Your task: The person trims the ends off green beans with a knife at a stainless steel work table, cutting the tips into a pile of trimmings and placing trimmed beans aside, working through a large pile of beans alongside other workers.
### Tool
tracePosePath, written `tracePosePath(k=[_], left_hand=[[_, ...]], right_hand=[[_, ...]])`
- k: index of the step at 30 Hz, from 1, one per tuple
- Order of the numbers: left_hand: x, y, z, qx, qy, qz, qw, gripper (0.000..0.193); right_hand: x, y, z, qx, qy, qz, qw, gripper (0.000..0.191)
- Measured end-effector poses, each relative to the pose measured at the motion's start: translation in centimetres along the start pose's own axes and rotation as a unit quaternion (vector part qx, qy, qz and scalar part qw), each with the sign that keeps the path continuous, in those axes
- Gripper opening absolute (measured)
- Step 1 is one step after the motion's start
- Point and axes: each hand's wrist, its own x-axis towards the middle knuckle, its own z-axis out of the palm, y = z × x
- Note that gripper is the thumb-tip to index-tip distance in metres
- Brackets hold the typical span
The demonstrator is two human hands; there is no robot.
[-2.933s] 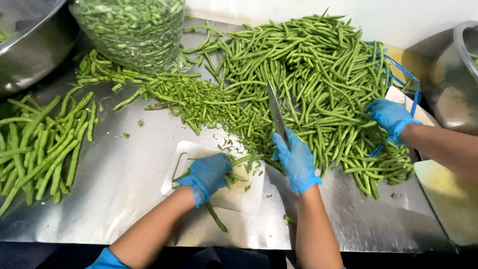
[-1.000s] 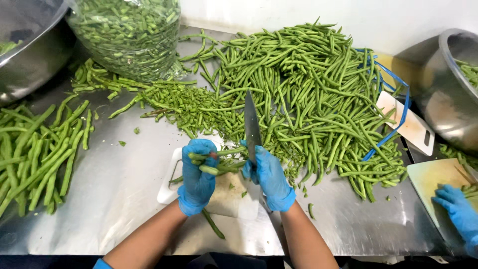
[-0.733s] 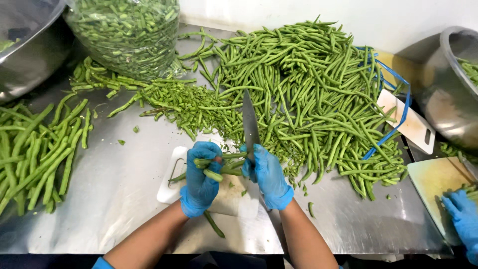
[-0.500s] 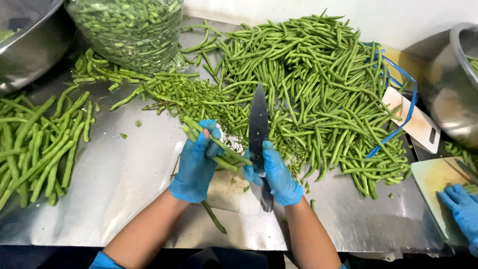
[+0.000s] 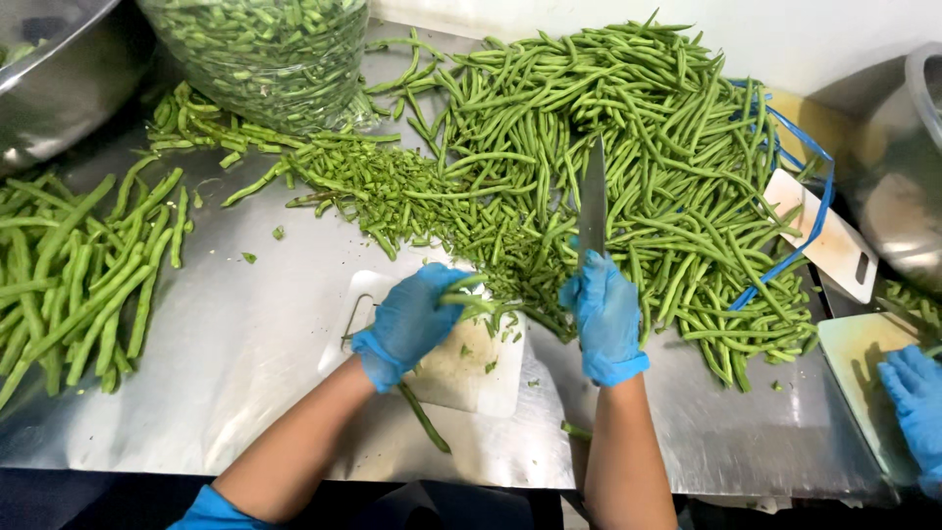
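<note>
Looking down from the head camera: both hands wear blue gloves, and the left hand (image 5: 410, 322) is curled shut around a small bunch of green beans (image 5: 469, 297), holding them over the white cutting board (image 5: 483, 378) that lies on the steel table (image 5: 245, 334). Just to its right, apart from it, the right hand (image 5: 605, 316) is clamped round the handle of a knife (image 5: 592, 201), blade pointing up and away, lying over the big heap of whole beans (image 5: 628, 167) that fills the far middle of the table. Crowding in close behind the board, a spread of cut bean pieces (image 5: 378, 186) runs up to a clear bag of chopped beans (image 5: 270, 54) at the top. Far left, a row of long beans (image 5: 78, 280) lies side by side beneath a steel bowl (image 5: 59, 74). One stray bean (image 5: 424, 420) sticks out from under the board's near edge. Over on the right, a second steel bowl (image 5: 898, 177), a pale green board (image 5: 863, 373), and another person's gloved hand (image 5: 913, 397) resting on it, well clear of the knife
</note>
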Motion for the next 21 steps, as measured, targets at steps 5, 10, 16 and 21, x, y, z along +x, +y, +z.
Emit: tracePosePath(k=[5, 10, 16, 21], left_hand=[[0.4, 0.0, 4.5, 0.276, -0.101, -0.024, 0.956, 0.015], [1.3, -1.0, 5.4, 0.278, -0.088, -0.042, 0.955, 0.012], [1.0, 1.3, 1.0, 0.015, -0.014, -0.073, 0.997, 0.021], [0.6, 3.4, -0.5, -0.012, 0.005, -0.047, 0.999, 0.032]], right_hand=[[0.6, 0.0, 0.0, -0.057, 0.014, 0.022, 0.998, 0.051], [0.2, -0.4, 0.8, -0.056, -0.086, 0.087, 0.991, 0.049], [-0.9, -1.4, 2.3, -0.113, -0.189, 0.005, 0.975, 0.044], [-1.6, -1.1, 3.0, -0.143, -0.186, -0.084, 0.969, 0.046]])
